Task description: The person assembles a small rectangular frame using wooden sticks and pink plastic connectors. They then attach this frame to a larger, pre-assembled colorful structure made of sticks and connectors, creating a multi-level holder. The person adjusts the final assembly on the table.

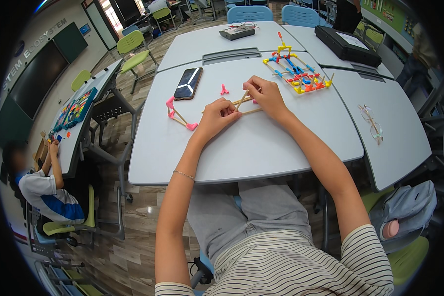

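Over the white table, my left hand and my right hand come close together with fingers pinched. A thin wooden stick slants between their fingertips, gripped at both ends. More wooden sticks lie just beside the hands, and a bit of pink shows by my right hand. Beyond my left hand sits a small three-armed pink connector. To the left, a piece made of pink connectors and sticks rests on the tabletop.
A phone lies at the left. Farther right stands a colourful stick-and-connector frame. At the back are a grey device with wires and a black case. Eyeglasses lie on the right table. Another person sits left.
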### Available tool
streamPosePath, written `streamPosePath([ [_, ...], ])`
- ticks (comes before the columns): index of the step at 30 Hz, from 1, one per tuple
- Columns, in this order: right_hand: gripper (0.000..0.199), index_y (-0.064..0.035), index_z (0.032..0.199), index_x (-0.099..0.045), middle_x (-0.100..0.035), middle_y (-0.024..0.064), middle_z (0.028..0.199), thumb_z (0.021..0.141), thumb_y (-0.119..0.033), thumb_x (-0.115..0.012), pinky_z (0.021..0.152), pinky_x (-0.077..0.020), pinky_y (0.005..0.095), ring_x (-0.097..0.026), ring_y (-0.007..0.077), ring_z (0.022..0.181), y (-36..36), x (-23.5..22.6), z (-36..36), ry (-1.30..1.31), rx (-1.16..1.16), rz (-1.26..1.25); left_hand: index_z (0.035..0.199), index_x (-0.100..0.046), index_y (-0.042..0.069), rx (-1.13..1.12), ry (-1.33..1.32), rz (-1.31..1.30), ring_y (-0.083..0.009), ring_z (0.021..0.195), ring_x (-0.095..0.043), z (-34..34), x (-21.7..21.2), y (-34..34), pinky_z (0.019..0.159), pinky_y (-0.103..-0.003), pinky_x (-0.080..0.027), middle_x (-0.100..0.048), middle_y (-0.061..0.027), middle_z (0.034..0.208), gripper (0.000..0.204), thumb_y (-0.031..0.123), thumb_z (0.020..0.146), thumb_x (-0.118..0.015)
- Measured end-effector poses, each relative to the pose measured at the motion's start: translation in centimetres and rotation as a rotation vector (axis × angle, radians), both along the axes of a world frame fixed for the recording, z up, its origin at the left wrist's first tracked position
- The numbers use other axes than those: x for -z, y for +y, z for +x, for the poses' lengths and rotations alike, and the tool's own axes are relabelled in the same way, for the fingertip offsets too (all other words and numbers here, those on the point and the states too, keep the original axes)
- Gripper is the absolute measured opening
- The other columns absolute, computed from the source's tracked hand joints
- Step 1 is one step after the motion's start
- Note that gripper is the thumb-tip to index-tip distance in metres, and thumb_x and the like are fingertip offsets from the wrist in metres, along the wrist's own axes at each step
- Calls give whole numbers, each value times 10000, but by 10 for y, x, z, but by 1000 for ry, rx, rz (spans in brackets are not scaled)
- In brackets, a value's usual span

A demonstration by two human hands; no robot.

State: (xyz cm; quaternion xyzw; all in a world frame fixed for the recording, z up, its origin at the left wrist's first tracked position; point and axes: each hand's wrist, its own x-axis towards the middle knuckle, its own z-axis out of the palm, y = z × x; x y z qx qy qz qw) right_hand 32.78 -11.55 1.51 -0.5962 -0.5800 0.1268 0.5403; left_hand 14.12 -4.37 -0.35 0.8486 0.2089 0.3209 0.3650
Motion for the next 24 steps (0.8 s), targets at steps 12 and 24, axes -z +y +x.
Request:
streamPosePath([
  [12,134,-121,904,-748,-630,51,1018,782,-177,-742,918,-433,398,-512,264,1049,9,22,13,-475,-1,90,774,-671,7,11,-11,15,-61,598,-440,1,2,3,547,-230,-375,-531,-3,716,181,147,778,-786],
  [24,131,-146,930,-753,-634,50,1034,815,-189,-709,935,-410,441,-513,268,1072,10,27,15,-492,8,-17,772,-669,5,1,-9,13,-63,595,-447,1,0,0,546,-233,-380,-536,-5,717,183,146,781,-786],
])
